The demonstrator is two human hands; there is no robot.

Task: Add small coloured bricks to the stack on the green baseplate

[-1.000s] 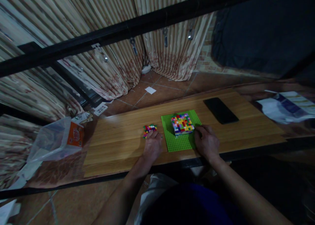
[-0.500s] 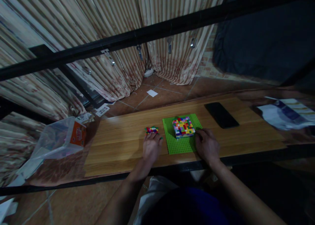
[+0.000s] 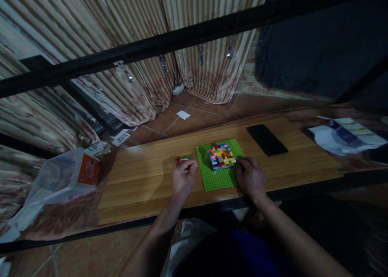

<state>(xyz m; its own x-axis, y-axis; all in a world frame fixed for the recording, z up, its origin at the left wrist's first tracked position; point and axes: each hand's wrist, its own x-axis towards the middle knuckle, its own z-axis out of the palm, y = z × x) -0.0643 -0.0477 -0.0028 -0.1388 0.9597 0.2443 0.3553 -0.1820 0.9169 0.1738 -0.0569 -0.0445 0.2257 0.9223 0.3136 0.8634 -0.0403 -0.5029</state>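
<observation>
A block built of many coloured toy bricks stands on a green studded baseplate. Left of the plate, a small pile of loose bricks lies on the wooden board, partly behind my left hand. The thumb and fingertips of that hand are pinched together, too small and dark to show what is between them. My right hand rests at the plate's right edge with fingers curled, its fingertips close to the block's right side. Whether they hold anything is hidden.
A black phone-like slab lies on the wooden board, right of the plate. A clear plastic box with an orange label stands to the left. White and blue packaging lies at the right. A black bar crosses beyond the board.
My left hand has drawn its fingers from the brick pile into a pinch, its fingertips turned toward the plate. My right hand stays beside the block. The whole view has shifted slightly.
</observation>
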